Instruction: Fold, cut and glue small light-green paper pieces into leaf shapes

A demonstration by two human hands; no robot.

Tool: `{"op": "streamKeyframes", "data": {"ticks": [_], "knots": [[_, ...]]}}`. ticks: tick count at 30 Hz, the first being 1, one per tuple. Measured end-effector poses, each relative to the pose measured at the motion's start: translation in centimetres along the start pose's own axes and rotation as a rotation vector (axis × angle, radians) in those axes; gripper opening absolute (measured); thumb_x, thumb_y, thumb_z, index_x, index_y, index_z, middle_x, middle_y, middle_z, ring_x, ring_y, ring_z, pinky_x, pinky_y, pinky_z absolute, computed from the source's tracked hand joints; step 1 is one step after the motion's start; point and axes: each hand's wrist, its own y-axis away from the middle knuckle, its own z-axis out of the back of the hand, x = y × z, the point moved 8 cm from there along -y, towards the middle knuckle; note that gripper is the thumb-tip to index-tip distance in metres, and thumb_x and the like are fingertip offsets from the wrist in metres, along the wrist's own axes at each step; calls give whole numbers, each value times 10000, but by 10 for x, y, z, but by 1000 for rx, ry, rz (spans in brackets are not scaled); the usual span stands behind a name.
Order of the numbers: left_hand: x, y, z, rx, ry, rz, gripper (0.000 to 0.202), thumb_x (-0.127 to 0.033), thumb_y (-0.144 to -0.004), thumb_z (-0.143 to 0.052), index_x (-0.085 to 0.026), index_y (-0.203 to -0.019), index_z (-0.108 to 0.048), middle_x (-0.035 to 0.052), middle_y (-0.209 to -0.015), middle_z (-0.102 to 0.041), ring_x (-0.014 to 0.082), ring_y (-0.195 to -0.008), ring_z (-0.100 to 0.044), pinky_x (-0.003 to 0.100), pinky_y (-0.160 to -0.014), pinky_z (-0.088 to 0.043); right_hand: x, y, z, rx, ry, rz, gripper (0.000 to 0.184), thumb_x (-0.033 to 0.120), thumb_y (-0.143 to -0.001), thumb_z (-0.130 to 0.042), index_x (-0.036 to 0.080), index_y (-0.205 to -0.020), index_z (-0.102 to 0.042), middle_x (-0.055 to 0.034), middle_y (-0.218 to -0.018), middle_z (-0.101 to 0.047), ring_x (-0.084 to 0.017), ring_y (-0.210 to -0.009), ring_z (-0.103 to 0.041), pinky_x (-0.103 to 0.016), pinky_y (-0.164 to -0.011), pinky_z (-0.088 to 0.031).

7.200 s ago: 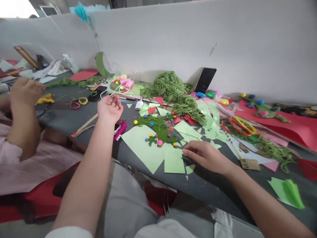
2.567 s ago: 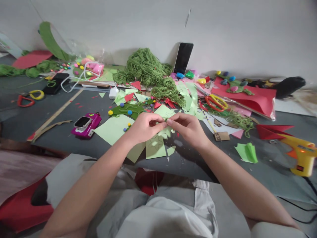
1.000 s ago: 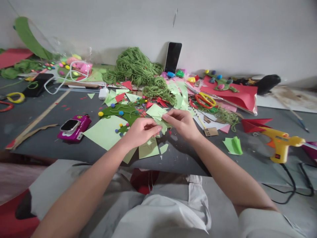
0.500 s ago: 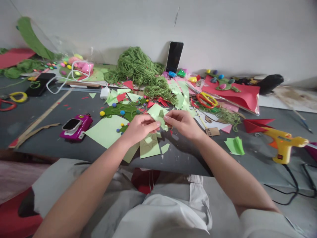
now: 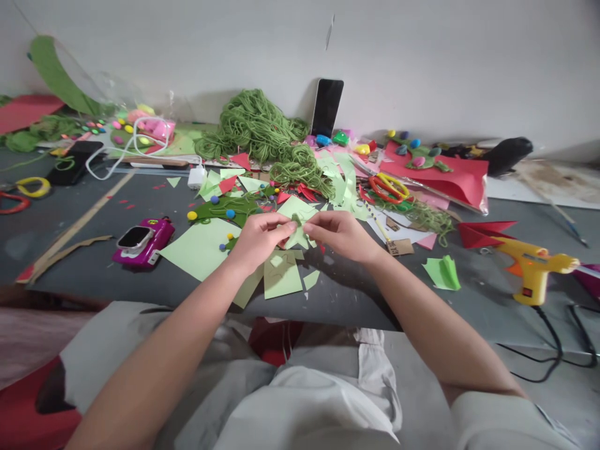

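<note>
Between my hands is a small light green paper cutout point(image 5: 298, 236) with a darker green bit near its top. My left hand point(image 5: 264, 237) pinches its left side between thumb and fingers. On the other side, my right hand point(image 5: 341, 234) has thumb and forefinger closed at its edge. The fingers partly hide its outline. Just below lies a light green paper square point(image 5: 283, 279) with a drawn line and a small scrap on it. A larger green sheet point(image 5: 199, 249) rests under my left wrist. A dark green felt piece point(image 5: 229, 210) with pompoms lies behind my left hand.
A yellow glue gun point(image 5: 534, 269) with a black cord lies at the right. Scissors point(image 5: 389, 189) rest among scraps behind my right hand. Green yarn point(image 5: 260, 128) is heaped by the wall, near a propped phone point(image 5: 327, 107). A purple device point(image 5: 144, 240) sits at the left.
The cutout has turned and shifted slightly left between my fingers, and more of its pointed shape shows. My left fingertips have moved up beside its darker bit.
</note>
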Motion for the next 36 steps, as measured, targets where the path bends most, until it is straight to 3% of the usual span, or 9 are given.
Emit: {"op": "streamKeyframes", "data": {"ticks": [6, 14, 23, 30, 36], "knots": [[6, 0, 1, -16, 95, 49, 266, -428, -812, -770, -190, -725, -690, 7, -674, -577, 137, -629, -557, 293, -630, -488, 3, -1, 5, -28, -45, -11, 410, 570, -836, -724, 163, -806, -688, -26, -702, -654, -128, -630, -538, -276, -587, -438], [7, -2, 0, -27, 103, 60, 314, -509, -784, -784, -199, -823, -755, 47, -863, -666, 174, -796, -613, 296, -677, -581, 5, 1, 2, -3, -6, 21, 358, 514, -872, -702, 162, -810, -681, -2, -673, -593, -109, -599, -465, -272, -564, -383], [-3, 3, 4, -90, -28, -40, 339, -486, -843, -741, -177, -718, -678, -7, -662, -571, 130, -631, -560, 256, -611, -496, 6, 2, 0, 3, -27, 17, 362, 510, -862, -719, 151, -826, -690, -9, -687, -615, -112, -614, -486, -274, -579, -396], [-4, 3, 3, -107, 25, -31, 371, -532, -801, -772, -186, -709, -678, 0, -662, -574, 132, -618, -551, 272, -609, -518, 11, 3, 0, 24, -64, 21, 379, 539, -861, -724, 166, -803, -687, -3, -681, -618, -110, -601, -511, -271, -580, -415], [6, 2, 5, -146, 63, 21, 397, -570, -770, -785, -181, -753, -711, 8, -688, -588, 136, -640, -548, 295, -642, -570, 9, 1, 1, 20, -94, 14, 443, 584, -927, -623, 182, -741, -647, -26, -727, -634, -130, -639, -551, -290, -618, -457]]}}
